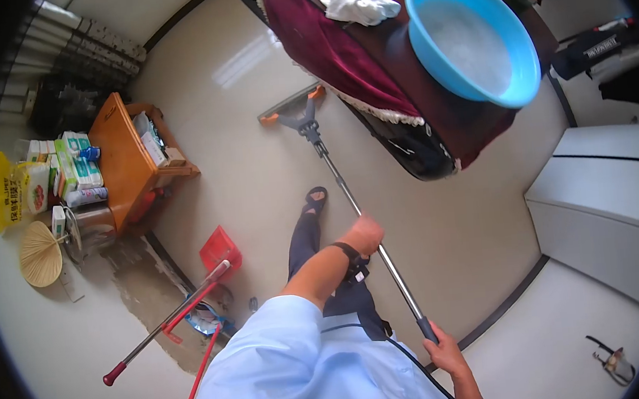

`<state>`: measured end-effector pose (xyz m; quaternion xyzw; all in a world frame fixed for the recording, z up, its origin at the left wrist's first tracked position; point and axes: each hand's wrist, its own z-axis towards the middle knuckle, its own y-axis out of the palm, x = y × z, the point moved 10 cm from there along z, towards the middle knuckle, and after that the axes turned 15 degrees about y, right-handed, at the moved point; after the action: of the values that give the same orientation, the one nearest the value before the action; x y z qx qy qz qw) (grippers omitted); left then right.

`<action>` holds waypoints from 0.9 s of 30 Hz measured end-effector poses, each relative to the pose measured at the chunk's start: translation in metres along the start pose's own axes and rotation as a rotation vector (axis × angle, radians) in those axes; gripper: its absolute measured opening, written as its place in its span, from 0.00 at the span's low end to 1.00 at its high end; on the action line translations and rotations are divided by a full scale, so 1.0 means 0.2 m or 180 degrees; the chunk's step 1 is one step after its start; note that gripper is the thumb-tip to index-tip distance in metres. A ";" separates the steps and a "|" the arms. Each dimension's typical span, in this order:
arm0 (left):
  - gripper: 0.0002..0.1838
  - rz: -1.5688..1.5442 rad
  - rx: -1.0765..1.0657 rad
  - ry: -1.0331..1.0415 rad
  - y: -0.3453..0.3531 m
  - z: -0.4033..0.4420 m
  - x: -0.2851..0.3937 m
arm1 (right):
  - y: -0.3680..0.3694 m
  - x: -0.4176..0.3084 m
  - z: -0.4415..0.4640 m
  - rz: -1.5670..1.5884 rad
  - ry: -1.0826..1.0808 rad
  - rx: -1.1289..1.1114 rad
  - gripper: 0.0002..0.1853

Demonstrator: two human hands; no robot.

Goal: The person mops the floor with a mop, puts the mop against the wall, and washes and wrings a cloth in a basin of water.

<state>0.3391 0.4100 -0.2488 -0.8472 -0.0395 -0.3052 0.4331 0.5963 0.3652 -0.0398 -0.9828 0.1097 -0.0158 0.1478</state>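
Observation:
A long-handled mop [345, 189] with a silver pole runs diagonally across the view. Its flat grey head [292, 104] with orange ends rests on the floor by the draped table. My left hand [364, 233], with a dark band on the wrist, is closed around the middle of the pole and looks slightly blurred. Lower right, my right hand [445, 349] wraps around the dark grip at the pole's upper end. My foot [316, 198] in a dark sandal stands left of the pole.
A light-blue basin [524, 67] of cloudy water and a white cloth [355, 0] sit on the table with a maroon cover [337, 53]. A wooden cabinet [121, 152] and red dustpan [220, 250] are left; a white cabinet [601, 205] stands right.

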 end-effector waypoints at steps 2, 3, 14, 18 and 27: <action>0.09 -0.0007 -0.0242 0.0190 0.11 0.10 0.21 | 0.01 0.26 -0.01 0.0163 -0.0149 0.0103 0.28; 0.08 -0.0016 -0.0333 0.0286 0.18 0.15 0.31 | 0.03 0.40 -0.02 0.0242 -0.0226 0.0155 0.27; 0.08 -0.0614 -0.0798 0.1429 0.62 0.54 1.73 | -0.19 1.50 -0.59 -0.0348 0.0003 0.0854 0.23; 0.08 -0.0943 -0.0518 0.1612 0.65 0.64 2.00 | -0.36 1.73 -0.73 -0.1446 0.0745 0.1082 0.24; 0.07 -0.1008 0.0284 0.0970 0.47 0.52 1.42 | -0.43 1.29 -0.35 -0.1446 0.0190 0.0749 0.21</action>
<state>0.6504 0.3741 -0.2032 -0.7545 -0.1196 -0.4918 0.4178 0.8608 0.3687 0.0523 -0.9574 -0.1121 -0.0903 0.2505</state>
